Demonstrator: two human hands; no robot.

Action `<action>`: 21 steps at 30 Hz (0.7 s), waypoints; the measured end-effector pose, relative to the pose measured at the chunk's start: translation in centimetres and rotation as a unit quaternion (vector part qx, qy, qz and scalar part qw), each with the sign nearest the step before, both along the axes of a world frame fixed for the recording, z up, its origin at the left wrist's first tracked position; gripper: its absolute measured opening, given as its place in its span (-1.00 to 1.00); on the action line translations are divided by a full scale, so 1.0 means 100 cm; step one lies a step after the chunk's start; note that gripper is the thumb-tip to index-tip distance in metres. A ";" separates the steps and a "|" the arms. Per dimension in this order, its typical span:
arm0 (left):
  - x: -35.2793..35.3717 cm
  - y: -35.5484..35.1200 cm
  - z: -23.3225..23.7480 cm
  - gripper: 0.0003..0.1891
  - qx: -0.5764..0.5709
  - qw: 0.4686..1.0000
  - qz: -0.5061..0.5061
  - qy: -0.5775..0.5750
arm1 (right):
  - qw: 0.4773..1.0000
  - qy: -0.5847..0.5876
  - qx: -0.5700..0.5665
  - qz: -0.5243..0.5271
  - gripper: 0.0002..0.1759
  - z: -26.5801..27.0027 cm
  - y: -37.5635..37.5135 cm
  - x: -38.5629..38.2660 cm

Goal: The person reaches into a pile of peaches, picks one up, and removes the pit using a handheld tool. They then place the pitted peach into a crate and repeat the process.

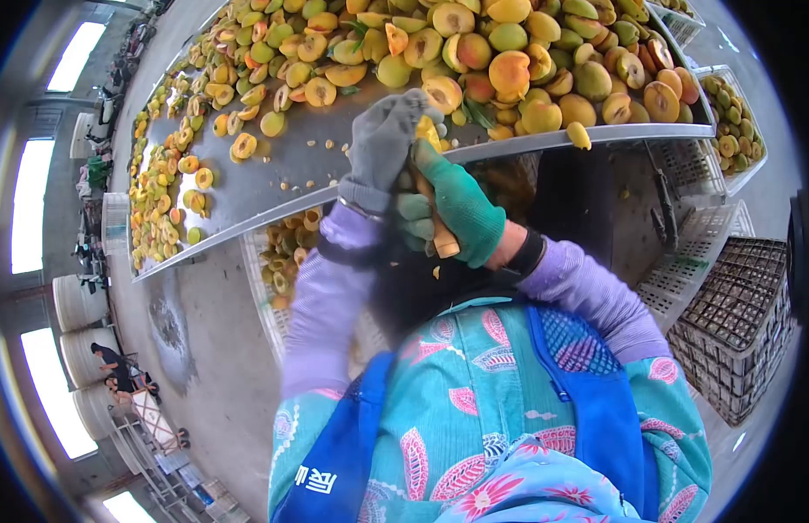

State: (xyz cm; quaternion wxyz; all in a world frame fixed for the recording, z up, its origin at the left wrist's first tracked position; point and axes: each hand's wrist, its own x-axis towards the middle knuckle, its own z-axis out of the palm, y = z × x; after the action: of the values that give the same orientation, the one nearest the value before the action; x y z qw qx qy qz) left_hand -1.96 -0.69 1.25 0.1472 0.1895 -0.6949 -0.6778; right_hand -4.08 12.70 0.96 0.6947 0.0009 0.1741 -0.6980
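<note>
My left hand (pixel 382 144), in a grey glove, is closed at the table's near edge on a yellow fruit piece (pixel 429 132), apparently apricot, partly hidden by the fingers. My right hand (pixel 461 205), in a green glove, is wrapped around a tool with a wooden handle (pixel 445 240). The handle's butt points down toward my body; its working end is hidden where both hands meet. Just beyond my hands, a heap of whole and halved yellow-green apricots (pixel 509 74) covers much of the metal table (pixel 313 131).
Below the table, a crate of fruit halves (pixel 282 257) stands at left. A white crate (pixel 696 261) and a stack of dark crates (pixel 735 322) are at right, with a fruit-filled crate (pixel 731 126) beyond. Small pits lie on the metal. Other people (pixel 117 370) are far left.
</note>
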 end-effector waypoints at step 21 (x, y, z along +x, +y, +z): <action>0.081 -0.053 0.025 -0.73 -0.518 0.839 0.097 -0.137 | 0.978 0.035 0.165 0.125 -0.54 -0.032 0.039 -0.025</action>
State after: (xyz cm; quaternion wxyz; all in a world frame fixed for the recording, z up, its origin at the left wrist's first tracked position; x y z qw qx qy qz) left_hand 6.16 -6.02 3.79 0.1923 0.2433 -0.9356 -0.1686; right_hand -6.60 16.61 -2.19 0.7606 0.0693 0.3092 -0.5667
